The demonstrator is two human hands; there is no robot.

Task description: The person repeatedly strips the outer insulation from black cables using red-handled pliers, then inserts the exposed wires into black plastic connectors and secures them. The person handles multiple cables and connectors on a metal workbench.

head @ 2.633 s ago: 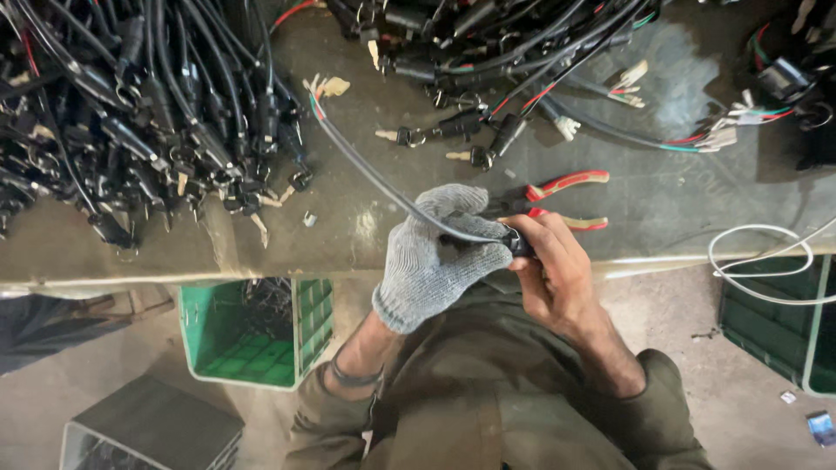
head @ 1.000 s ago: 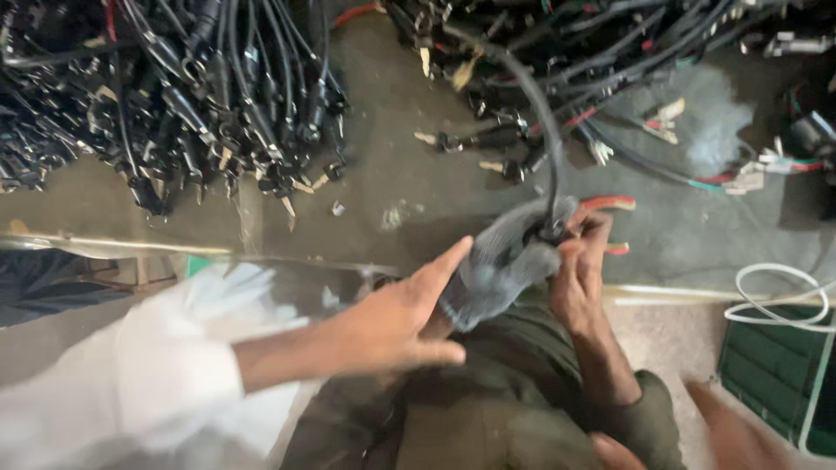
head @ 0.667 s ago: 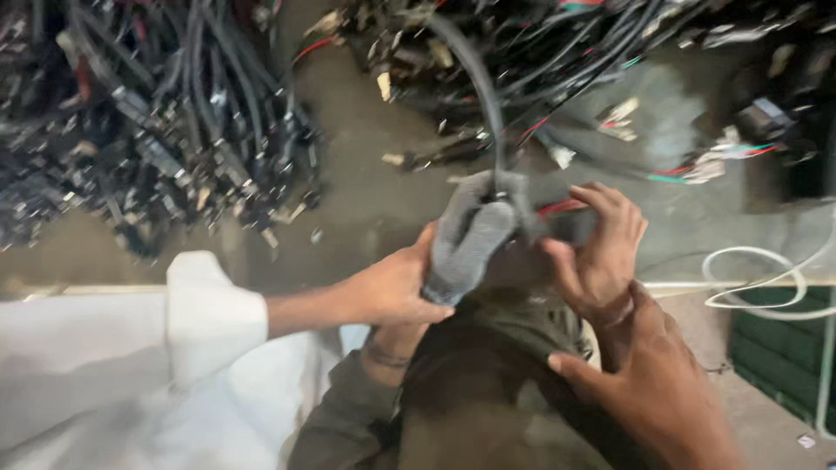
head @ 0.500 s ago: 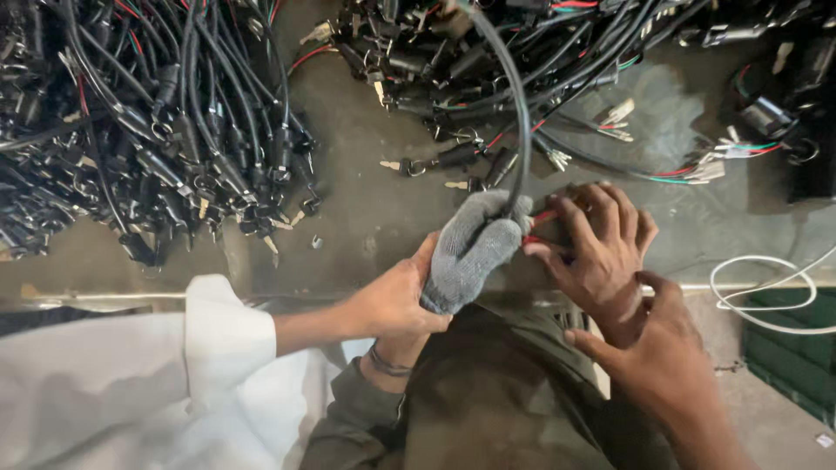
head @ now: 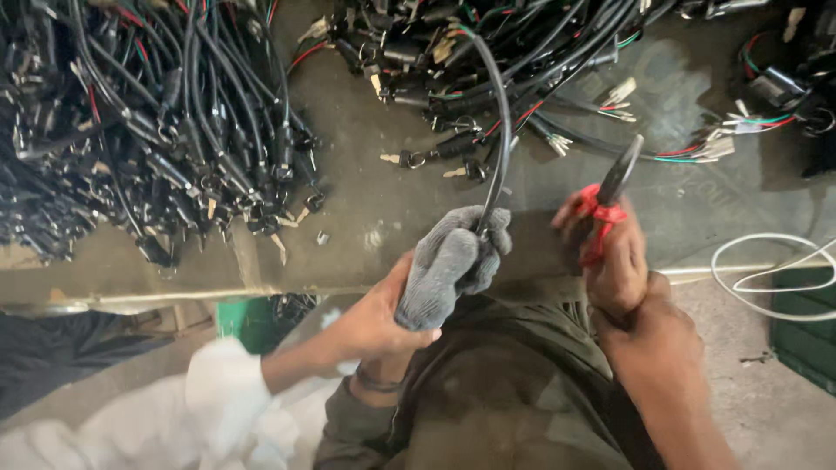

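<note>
Rising from gloved left hand (head: 451, 265): black cable (head: 501, 130).

left wrist (head: 374, 383) hidden under another person's hand (head: 370, 318); cable (head: 501, 130) end lost in pile.

Three hands are seen: one gloved left hand (head: 453, 261), one bare right hand (head: 614, 261), and one other person's hand (head: 370, 318). One pair of red-handled pliers (head: 605, 204) is held. Two big heaps of black cables (head: 148, 130) are counted. One white cable loop (head: 775, 278) is seen.
</note>
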